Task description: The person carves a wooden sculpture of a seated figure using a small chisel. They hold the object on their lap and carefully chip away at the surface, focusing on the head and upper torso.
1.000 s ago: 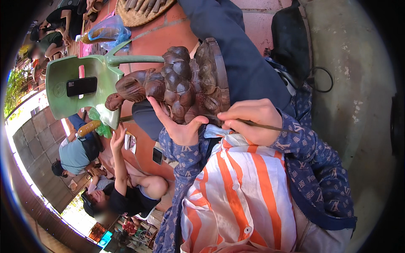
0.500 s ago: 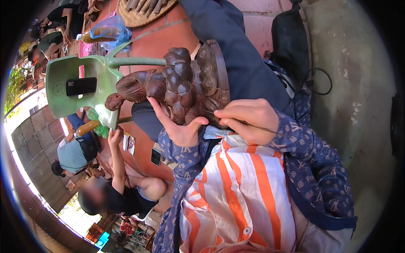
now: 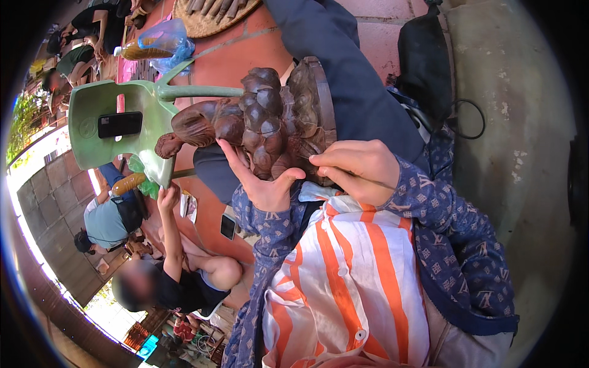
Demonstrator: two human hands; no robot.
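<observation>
A dark brown, glossy carved figurine, seemingly of wood, lies sideways against my leg. Its small head points left and its flat round base faces right. My left hand supports it from the near side, thumb and index finger spread along it and the other fingers mostly hidden behind. By the base, my right hand pinches a thin, rod-like tool, its tip at the carved surface. Most of the tool is hidden by the fingers, so its exact kind is unclear.
A green plastic chair with a phone on it stands at left. Another person's hand touches its edge. Beyond are a bottle in a blue bag and a woven tray of sticks. A black bag lies right.
My right hand has shifted slightly left and its angle has changed; the tool's rear length, seen before along the wrist, is now hidden. My left hand keeps its hold on the figurine.
</observation>
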